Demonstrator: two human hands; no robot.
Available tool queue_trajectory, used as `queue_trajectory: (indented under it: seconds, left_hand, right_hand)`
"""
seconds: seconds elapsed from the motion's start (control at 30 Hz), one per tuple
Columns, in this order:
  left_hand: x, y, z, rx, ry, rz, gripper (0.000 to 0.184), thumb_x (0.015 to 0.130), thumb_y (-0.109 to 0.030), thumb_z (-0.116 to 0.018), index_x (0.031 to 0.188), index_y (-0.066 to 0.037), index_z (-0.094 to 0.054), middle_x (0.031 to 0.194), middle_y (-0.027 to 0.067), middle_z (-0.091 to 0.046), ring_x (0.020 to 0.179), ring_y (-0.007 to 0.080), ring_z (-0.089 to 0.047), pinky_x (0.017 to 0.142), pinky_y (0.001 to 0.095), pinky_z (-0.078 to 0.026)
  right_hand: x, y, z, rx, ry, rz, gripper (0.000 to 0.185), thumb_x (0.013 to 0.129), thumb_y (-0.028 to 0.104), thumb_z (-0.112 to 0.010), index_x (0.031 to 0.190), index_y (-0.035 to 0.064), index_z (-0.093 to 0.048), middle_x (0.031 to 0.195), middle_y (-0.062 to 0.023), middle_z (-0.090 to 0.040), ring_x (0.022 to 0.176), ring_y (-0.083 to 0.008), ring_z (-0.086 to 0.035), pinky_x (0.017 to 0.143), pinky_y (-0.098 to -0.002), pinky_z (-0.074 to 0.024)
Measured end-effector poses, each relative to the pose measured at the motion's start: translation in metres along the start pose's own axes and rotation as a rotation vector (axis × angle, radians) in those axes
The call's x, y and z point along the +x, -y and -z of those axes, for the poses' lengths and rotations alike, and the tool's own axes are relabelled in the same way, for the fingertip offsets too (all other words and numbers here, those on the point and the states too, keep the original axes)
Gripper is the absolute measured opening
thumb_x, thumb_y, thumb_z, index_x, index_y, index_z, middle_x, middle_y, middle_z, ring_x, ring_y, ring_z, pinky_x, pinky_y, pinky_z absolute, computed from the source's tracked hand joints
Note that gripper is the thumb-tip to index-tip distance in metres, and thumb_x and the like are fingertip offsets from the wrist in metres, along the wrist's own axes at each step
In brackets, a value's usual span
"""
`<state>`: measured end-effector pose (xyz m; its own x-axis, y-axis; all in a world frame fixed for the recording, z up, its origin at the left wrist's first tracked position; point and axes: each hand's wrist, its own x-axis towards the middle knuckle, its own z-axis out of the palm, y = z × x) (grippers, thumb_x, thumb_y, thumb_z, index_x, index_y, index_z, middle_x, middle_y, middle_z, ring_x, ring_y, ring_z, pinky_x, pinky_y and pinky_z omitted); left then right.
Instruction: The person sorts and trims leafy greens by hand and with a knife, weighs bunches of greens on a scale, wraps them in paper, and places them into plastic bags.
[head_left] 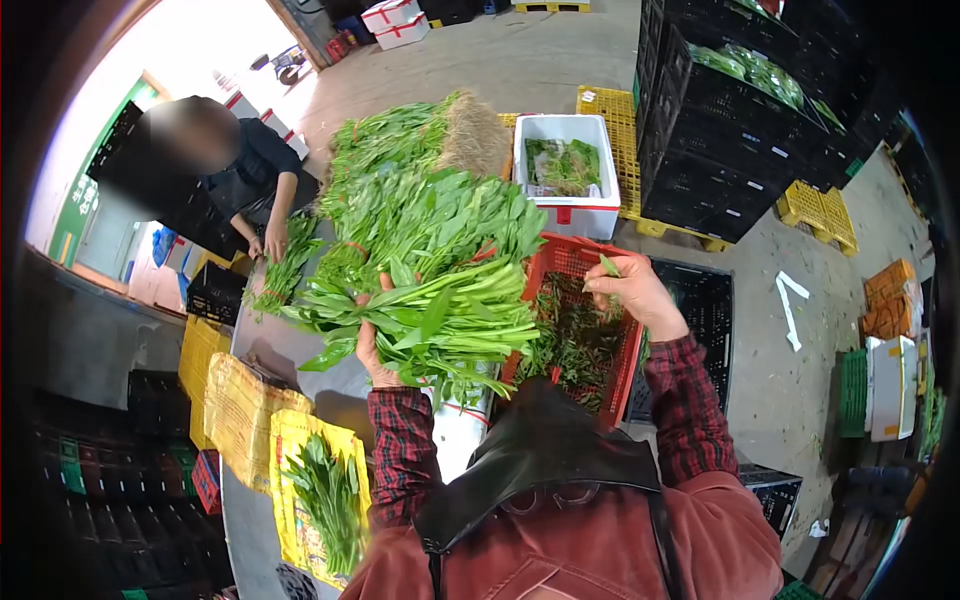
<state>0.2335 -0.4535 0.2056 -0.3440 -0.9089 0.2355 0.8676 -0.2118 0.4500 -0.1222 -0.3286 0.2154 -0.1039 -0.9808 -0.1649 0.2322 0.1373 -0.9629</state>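
Over the tabletop (265, 335), the left hand (372, 345) grips a leafy bunch (440, 315), probably light, floppy and easily bruised, best held around its gathered stems; the right hand (635, 290) pinches a leaf (609, 266).

- The tabletop (268, 338), grey and smooth, bare in a patch left of the centre.
- A large pile of leafy greens (430, 215), red ties showing, a brown, root-like mass (480, 135) at its far end.
- A smaller bundle of greens (292, 258) just left of the pile.
- A crumpled tan-yellow sack (248, 405) along the left edge.
- A bright yellow printed bag (284, 505) beside it, lying flat under loose long-leaved stems (325, 495).
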Motion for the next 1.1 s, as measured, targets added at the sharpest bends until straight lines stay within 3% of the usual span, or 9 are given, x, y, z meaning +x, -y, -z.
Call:
queue_trajectory:
  seconds: [0.17, 0.27, 0.37, 0.43, 0.57, 0.63, 0.7, 0.83, 1.1]
  left_hand:
    - [0.0, 0.001, -0.011, -0.011, 0.028, 0.049, 0.029, 0.094, -0.029, -0.058, 0.123, -0.024, -0.058, 0.146, 0.0058, -0.044, 0.136, 0.0422, -0.033, 0.112, 0.0595, -0.026]
    - [0.004, 0.006, -0.017, 0.013, 0.02, 0.1, 0.029, 0.093, -0.027, -0.06, 0.121, -0.021, -0.057, 0.145, 0.0066, -0.046, 0.135, 0.0346, -0.039, 0.113, 0.054, -0.029]
    - [0.003, -0.013, -0.026, 0.085, -0.222, 0.054, 0.035, 0.095, -0.026, -0.057, 0.129, -0.019, -0.052, 0.147, 0.0063, -0.043, 0.135, 0.0312, -0.039, 0.113, 0.0521, -0.032]
    - [-0.001, -0.032, -0.014, 0.047, -0.227, 0.041, 0.036, 0.095, -0.026, -0.056, 0.13, -0.018, -0.051, 0.148, 0.0066, -0.042, 0.134, 0.0303, -0.04, 0.112, 0.0514, -0.032]
    - [-0.001, -0.046, -0.002, -0.013, -0.226, 0.017, 0.04, 0.097, -0.027, -0.054, 0.134, -0.014, -0.049, 0.147, 0.009, -0.042, 0.132, 0.0292, -0.043, 0.11, 0.0497, -0.035]
    - [0.001, -0.036, -0.004, 0.026, -0.234, 0.019, 0.045, 0.098, -0.031, -0.051, 0.138, -0.011, -0.047, 0.142, 0.0125, -0.047, 0.129, 0.0308, -0.046, 0.108, 0.0491, -0.037]
    - [0.005, -0.014, -0.015, 0.084, -0.222, 0.033, 0.047, 0.099, -0.032, -0.05, 0.141, -0.011, -0.045, 0.142, 0.0126, -0.047, 0.129, 0.0307, -0.046, 0.108, 0.049, -0.037]
    - [0.012, -0.002, -0.022, 0.189, -0.227, 0.023, 0.05, 0.099, -0.034, -0.048, 0.144, -0.011, -0.041, 0.141, 0.0126, -0.048, 0.129, 0.0306, -0.046, 0.108, 0.0485, -0.037]
    - [0.007, -0.041, -0.014, 0.087, -0.141, 0.018, 0.044, 0.099, -0.031, -0.05, 0.138, -0.011, -0.047, 0.143, 0.0072, -0.047, 0.132, 0.0293, -0.043, 0.111, 0.0491, -0.034]
  right_hand:
    - [0.014, 0.021, -0.073, -0.212, 0.071, 0.173, 0.025, 0.08, 0.007, -0.074, 0.102, -0.0034, -0.066, 0.086, -0.0054, -0.069, 0.074, -0.0105, -0.065, 0.068, -0.0237, -0.0521]
    - [0.03, 0.006, -0.097, -0.188, 0.202, 0.493, 0.022, 0.082, 0.001, -0.067, 0.103, -0.0042, -0.066, 0.087, -0.0084, -0.069, 0.073, -0.0126, -0.064, 0.062, -0.0297, -0.053]
    - [0.029, 0.004, -0.074, -0.002, 0.043, 0.25, 0.022, 0.083, 0.001, -0.066, 0.104, -0.0042, -0.066, 0.089, -0.0073, -0.069, 0.075, -0.013, -0.065, 0.068, -0.0297, -0.054]
    - [0.03, 0.004, -0.036, 0.141, -0.074, 0.258, 0.021, 0.084, 0.003, -0.065, 0.104, -0.0033, -0.066, 0.089, -0.0077, -0.069, 0.077, -0.0136, -0.065, 0.071, -0.0293, -0.0543]
    - [0.012, 0.026, -0.029, -0.008, 0.015, 0.097, 0.017, 0.084, 0.003, -0.066, 0.1, -0.0021, -0.066, 0.087, -0.0069, -0.068, 0.078, -0.0124, -0.064, 0.072, -0.0277, -0.0527]
    - [0.019, 0.025, -0.059, -0.261, 0.028, 0.364, 0.016, 0.082, 0.002, -0.069, 0.097, -0.0009, -0.066, 0.087, -0.0061, -0.069, 0.078, -0.0107, -0.063, 0.073, -0.0256, -0.0513]
    - [0.021, 0.026, -0.096, -0.139, 0.104, 0.313, 0.02, 0.078, 0.01, -0.077, 0.093, 0.003, -0.067, 0.084, -0.0002, -0.066, 0.081, -0.0062, -0.059, 0.071, -0.0205, -0.0456]
    - [0.037, 0.005, -0.113, -0.053, -0.002, 0.336, 0.016, 0.078, 0.007, -0.076, 0.09, 0.0019, -0.066, 0.083, -0.0025, -0.067, 0.08, -0.0074, -0.061, 0.069, -0.0217, -0.0484]
    - [0.019, 0.01, -0.052, 0.193, -0.013, 0.158, 0.013, 0.082, 0.001, -0.069, 0.095, 0.0004, -0.065, 0.088, -0.0078, -0.068, 0.077, -0.014, -0.065, 0.064, -0.0277, -0.054]
